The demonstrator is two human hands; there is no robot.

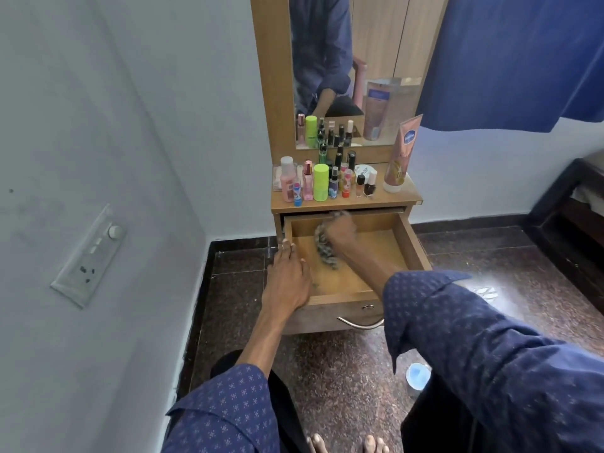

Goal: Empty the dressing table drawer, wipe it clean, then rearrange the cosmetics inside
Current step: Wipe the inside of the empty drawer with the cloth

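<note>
— Wooden drawer pulled open; what's nearest?

— Left hand, fingers straight, rests on its left front corner, steadying it.

— And farther in?

— Right hand, blurred, its grip curled round a soft, crumpled cloth at the drawer's back edge. It looks light and floppy, best bunched in the fist.

— The cosmetics?

— Upright on the worktop beyond; likely small, light, easily toppled.

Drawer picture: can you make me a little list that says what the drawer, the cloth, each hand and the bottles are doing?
drawer: pulled open, only the cloth inside
cloth: patterned, bunched, on the drawer floor
right hand: grips the cloth inside the drawer
left hand: rests on the drawer's left edge
cosmetics: standing on the dressing table top
</note>
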